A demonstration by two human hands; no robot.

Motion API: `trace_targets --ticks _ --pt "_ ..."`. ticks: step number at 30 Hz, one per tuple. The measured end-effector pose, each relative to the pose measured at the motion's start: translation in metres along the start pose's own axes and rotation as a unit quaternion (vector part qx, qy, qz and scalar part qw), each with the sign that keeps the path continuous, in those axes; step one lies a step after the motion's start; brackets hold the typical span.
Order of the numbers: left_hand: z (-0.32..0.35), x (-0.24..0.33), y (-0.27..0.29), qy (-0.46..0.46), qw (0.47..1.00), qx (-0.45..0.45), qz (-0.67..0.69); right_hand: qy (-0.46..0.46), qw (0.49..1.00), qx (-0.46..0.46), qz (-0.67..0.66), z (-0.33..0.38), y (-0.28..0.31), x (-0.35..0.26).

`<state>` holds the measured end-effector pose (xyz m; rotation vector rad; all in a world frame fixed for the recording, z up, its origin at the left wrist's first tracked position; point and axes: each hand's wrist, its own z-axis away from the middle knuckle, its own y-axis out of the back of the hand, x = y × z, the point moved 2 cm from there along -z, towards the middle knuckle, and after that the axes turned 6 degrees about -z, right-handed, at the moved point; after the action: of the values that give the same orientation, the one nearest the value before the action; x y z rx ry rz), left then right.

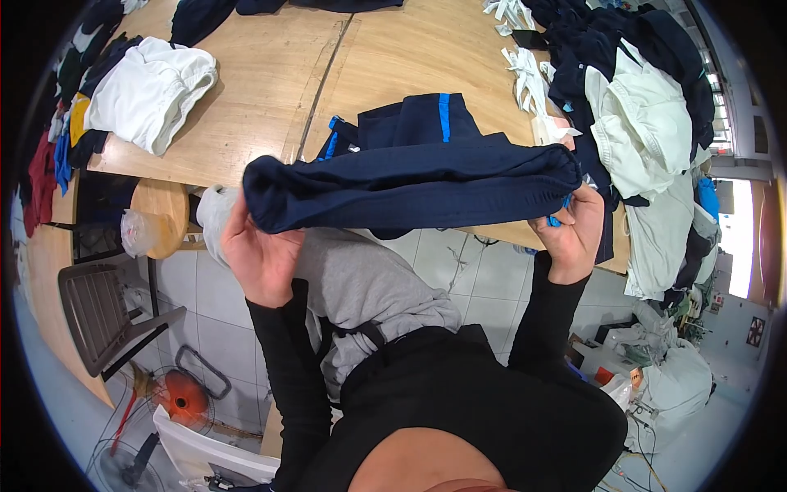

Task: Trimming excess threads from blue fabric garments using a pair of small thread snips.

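A pair of navy trousers (410, 193) with a gathered waistband is stretched wide between my hands over the table's near edge. My left hand (264, 256) grips the left end of the waistband, its fingers partly hidden inside the cloth. At the other end, my right hand (574, 236) closes on the waistband. A small bright blue item (559, 215) shows between its fingers, too covered to name. Behind the waistband, the rest of the garment lies bunched on the wooden table (270, 90), with a bright blue stripe (444, 117) across it.
Folded white clothing (152, 94) lies at the far left. Piled white garments (643, 123), navy clothes and white ties (529, 78) line the right side. Below stand a brown chair (94, 316), a round wooden stool (168, 213) and an orange fan (182, 398).
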<state>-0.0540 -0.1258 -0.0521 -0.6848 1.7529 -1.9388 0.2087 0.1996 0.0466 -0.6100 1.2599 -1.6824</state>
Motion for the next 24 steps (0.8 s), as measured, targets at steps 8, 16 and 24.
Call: trace_targets --ticks 8,16,24 --pt "-0.007 -0.115 -0.076 -0.256 0.474 -0.132 -0.832 -0.035 0.998 -0.044 -0.041 -0.015 0.001 0.04" --pt "-0.003 -0.108 -0.083 0.043 0.803 -0.034 -0.593 0.188 0.863 0.032 0.467 -0.018 -0.056 0.085" --pt "0.014 -0.07 -0.082 0.092 0.921 0.02 -0.377 0.104 0.741 -0.142 0.648 0.001 -0.038 0.124"
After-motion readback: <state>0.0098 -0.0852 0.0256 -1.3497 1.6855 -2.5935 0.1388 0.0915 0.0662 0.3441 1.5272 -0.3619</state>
